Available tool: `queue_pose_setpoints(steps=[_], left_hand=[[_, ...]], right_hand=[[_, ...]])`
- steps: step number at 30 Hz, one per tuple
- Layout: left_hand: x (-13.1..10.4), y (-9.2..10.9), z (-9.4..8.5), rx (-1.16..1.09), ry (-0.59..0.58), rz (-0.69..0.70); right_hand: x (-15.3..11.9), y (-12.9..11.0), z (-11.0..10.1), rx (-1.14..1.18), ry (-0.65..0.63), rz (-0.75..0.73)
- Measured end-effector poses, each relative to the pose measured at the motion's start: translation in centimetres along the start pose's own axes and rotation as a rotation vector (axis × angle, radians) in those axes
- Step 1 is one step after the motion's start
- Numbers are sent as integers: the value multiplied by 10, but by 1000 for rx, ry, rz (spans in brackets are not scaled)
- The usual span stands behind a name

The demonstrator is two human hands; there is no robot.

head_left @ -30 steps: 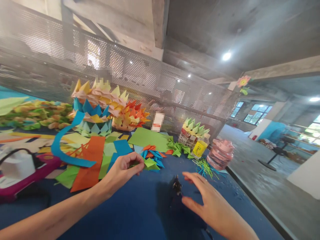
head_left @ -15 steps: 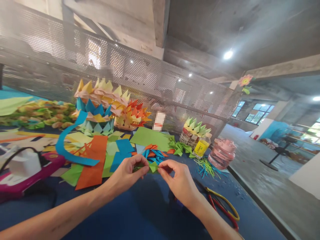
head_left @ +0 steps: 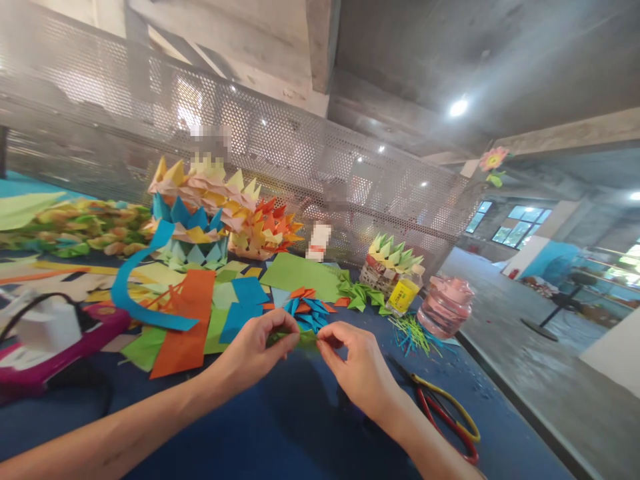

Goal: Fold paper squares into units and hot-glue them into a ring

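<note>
Over the near middle of the dark blue cloth-covered counter (head_left: 280,433), the person's left hand (head_left: 255,350) and right hand (head_left: 357,370) meet, both closed in a fingertip grip on one small folded green paper piece (head_left: 306,339), the left pinching its left end and the right its right end, the piece held just above the surface. Just beyond it lies a small heap of folded blue and orange paper triangles (head_left: 307,308), and a cluster of folded green paper triangles (head_left: 361,295) sits near a yellow-labelled glue bottle (head_left: 403,295). Flat sheets of orange, blue and green paper (head_left: 200,313) lie to the left, not yet folded. Finished work stands at the back: a tall tiered paper model in yellow, pink and blue points (head_left: 197,207) and a smaller orange spiked paper model (head_left: 265,233). Red-and-yellow-handled pliers (head_left: 445,413) rest beside the right wrist. By my judgement, the folding is partway through: many units are made, much loose sheet remains, and the held piece is mid-crease.
</note>
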State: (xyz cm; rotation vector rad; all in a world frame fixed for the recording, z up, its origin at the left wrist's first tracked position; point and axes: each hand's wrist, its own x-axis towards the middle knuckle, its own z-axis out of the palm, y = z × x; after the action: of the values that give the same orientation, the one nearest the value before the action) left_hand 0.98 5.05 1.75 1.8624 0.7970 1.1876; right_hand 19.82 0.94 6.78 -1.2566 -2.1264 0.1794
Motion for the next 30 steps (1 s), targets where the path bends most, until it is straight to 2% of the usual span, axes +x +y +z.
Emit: queue_pose_setpoints(steps=[7,11,16,23,30], left_hand=[[-3,11,-3,182,41,202],[-4,13,-2,265,25,305],[-7,13,1,289,-10,343],[-12,11,2,318,-26,360],[-15,3,6,362,108,295]], right_hand=[[-1,1,-3,64,-53,30],[-2,-2,-7,137,-58,64],[-2,-4,-5,180,-55,3],[-4,-2,1,183,-59,17],[-6,-3,1,149,-50,-22]])
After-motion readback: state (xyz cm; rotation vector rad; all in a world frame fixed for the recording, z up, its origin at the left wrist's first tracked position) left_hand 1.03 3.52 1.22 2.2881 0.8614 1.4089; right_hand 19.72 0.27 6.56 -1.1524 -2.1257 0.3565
